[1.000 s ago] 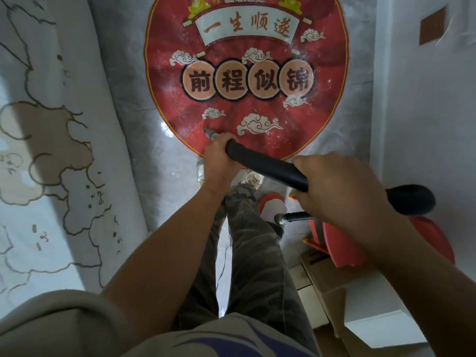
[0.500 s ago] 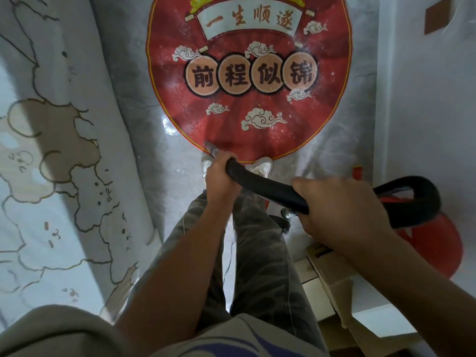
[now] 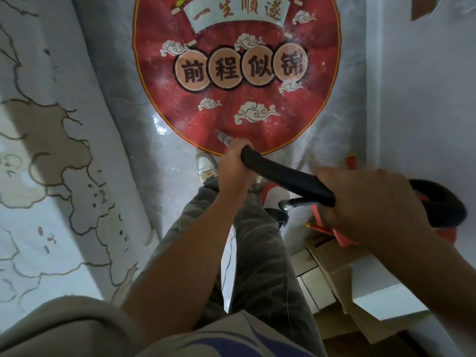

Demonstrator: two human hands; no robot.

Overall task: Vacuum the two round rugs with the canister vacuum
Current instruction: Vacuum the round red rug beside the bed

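Both arms reach forward and down. The left hand (image 3: 233,161) is the farther one, with its fingers wrapped tight around the front end of the black vacuum hose (image 3: 283,177), just behind the short metal nozzle (image 3: 222,136). The right hand (image 3: 368,202) is nearer the body and off to the right, knuckles up. It grips the same hose farther back.

The red round rug (image 3: 309,119) lies on the marble floor (image 3: 167,181) straight ahead of the left hand. The nozzle tip sits just inside the rug's near edge, and that hand is over the edge itself. Between the two hands the hose slants back from the rug. Behind the right hand it curls into a loop above the red canister vacuum (image 3: 449,235), which stands to the right of the rug's near edge. A pale rug (image 3: 51,176) with beige outlined shapes lies to the left of the red rug, apart from it. A white shoe (image 3: 206,167) stands just short of the red rug's near edge.

A second ago the hose ran straight out past the right hand; now it bends back on itself. The nozzle has stayed at the rug's near edge.
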